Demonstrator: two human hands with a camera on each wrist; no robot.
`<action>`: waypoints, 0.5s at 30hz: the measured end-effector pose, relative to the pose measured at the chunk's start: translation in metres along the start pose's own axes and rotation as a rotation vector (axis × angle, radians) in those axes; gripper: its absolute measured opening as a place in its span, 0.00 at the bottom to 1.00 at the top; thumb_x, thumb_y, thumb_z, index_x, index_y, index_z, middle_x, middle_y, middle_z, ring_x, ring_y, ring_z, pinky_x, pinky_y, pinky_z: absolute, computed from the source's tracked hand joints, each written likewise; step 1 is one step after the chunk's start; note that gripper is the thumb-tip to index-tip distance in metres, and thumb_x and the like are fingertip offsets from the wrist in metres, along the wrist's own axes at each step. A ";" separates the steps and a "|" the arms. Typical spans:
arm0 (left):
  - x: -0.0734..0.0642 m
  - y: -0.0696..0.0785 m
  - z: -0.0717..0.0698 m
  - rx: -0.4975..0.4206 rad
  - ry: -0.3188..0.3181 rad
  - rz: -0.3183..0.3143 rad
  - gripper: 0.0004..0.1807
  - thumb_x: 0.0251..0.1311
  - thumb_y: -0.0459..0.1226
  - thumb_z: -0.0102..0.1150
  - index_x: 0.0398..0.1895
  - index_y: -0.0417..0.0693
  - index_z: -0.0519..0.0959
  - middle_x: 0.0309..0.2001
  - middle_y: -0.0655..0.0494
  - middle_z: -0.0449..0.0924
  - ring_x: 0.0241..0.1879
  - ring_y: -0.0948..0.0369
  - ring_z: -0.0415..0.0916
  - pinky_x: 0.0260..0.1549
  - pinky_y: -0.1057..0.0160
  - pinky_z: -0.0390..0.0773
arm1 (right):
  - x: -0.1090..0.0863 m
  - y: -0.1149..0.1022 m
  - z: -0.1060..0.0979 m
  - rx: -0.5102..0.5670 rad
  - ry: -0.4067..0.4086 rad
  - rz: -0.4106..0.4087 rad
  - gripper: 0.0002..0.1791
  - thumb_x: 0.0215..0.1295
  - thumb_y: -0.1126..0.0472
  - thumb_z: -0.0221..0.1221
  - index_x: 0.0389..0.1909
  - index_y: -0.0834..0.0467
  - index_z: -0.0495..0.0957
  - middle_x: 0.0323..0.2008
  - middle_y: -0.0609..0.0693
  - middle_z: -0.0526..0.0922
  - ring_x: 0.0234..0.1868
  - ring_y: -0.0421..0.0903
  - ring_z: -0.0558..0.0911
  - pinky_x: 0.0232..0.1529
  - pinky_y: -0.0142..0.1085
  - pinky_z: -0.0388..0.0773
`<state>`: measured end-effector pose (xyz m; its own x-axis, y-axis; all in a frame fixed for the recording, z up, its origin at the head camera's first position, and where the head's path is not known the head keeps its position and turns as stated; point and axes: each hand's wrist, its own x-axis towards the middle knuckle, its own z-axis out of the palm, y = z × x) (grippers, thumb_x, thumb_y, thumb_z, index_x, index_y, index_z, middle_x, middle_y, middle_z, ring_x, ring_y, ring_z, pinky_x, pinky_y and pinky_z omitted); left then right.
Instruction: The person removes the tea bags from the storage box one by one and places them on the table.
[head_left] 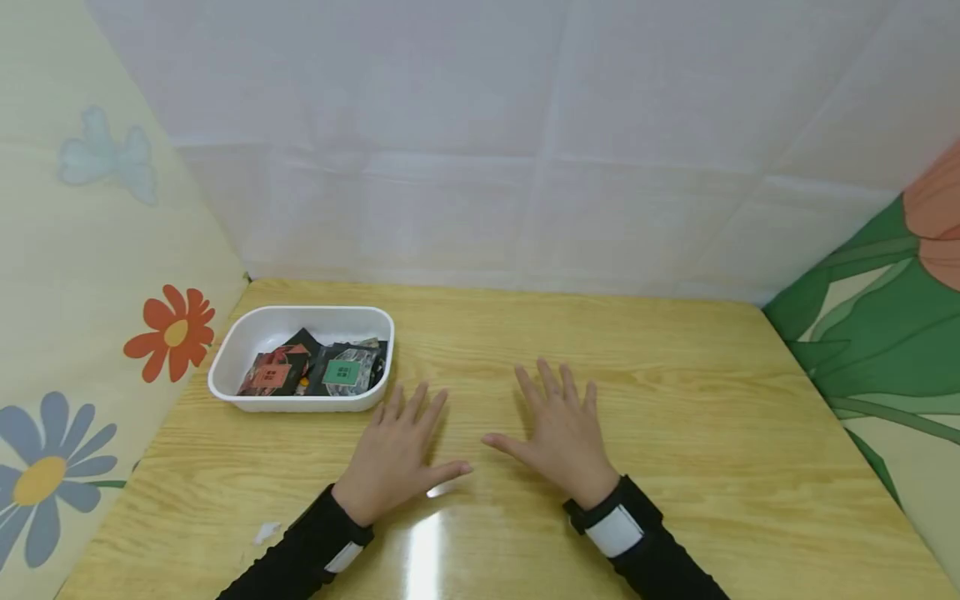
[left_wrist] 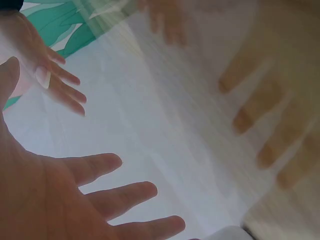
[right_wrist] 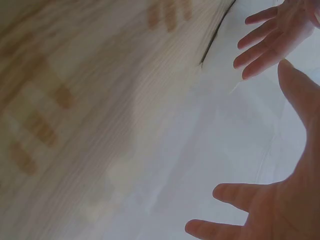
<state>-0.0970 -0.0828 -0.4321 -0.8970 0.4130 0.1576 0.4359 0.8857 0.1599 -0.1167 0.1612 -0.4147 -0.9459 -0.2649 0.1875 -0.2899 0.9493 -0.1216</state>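
My left hand [head_left: 393, 462] hovers palm down over the wooden table, fingers spread and straight, holding nothing. Its fingertips lie just right of and in front of a white plastic basin [head_left: 300, 404]. Inside that basin are several dark packets, among them one with a red label [head_left: 272, 376] and one with a green label [head_left: 342, 372]. To the right, my right hand [head_left: 564, 442] is likewise spread above the table, its thumb pointing toward the left thumb with a gap between. In the left wrist view, the left hand's fingers [left_wrist: 125, 197] show straight, with their reflection on the glossy surface.
The glossy wooden table [head_left: 675, 400] reflects light near its front. A small white scrap [head_left: 266, 532] lies at the front left. A white sheet [head_left: 465, 150] hangs along the back edge, and flower-patterned panels [head_left: 176, 333] stand at both sides.
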 end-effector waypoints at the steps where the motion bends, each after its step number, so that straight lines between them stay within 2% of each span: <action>1: -0.001 0.000 0.000 -0.001 0.003 -0.001 0.56 0.49 0.78 0.34 0.75 0.53 0.58 0.72 0.42 0.57 0.68 0.33 0.54 0.62 0.37 0.59 | 0.000 -0.001 0.001 0.002 0.001 -0.005 0.61 0.44 0.14 0.42 0.73 0.50 0.59 0.72 0.60 0.56 0.71 0.69 0.55 0.62 0.71 0.45; 9: -0.009 -0.004 -0.001 0.015 0.005 -0.003 0.55 0.49 0.78 0.33 0.73 0.53 0.61 0.70 0.42 0.61 0.68 0.34 0.57 0.64 0.40 0.59 | 0.004 -0.011 0.005 0.024 -0.019 -0.039 0.59 0.45 0.15 0.41 0.73 0.50 0.60 0.72 0.60 0.57 0.71 0.68 0.57 0.64 0.69 0.44; 15: -0.015 -0.008 -0.005 0.011 -0.003 -0.026 0.54 0.49 0.78 0.33 0.72 0.53 0.64 0.69 0.42 0.62 0.68 0.35 0.57 0.62 0.40 0.61 | 0.007 -0.018 0.008 0.019 -0.036 -0.064 0.58 0.48 0.16 0.42 0.73 0.50 0.60 0.72 0.60 0.58 0.70 0.68 0.58 0.63 0.69 0.47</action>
<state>-0.0863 -0.0971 -0.4305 -0.9081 0.3907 0.1507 0.4119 0.8983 0.1529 -0.1196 0.1403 -0.4193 -0.9297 -0.3315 0.1604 -0.3528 0.9267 -0.1294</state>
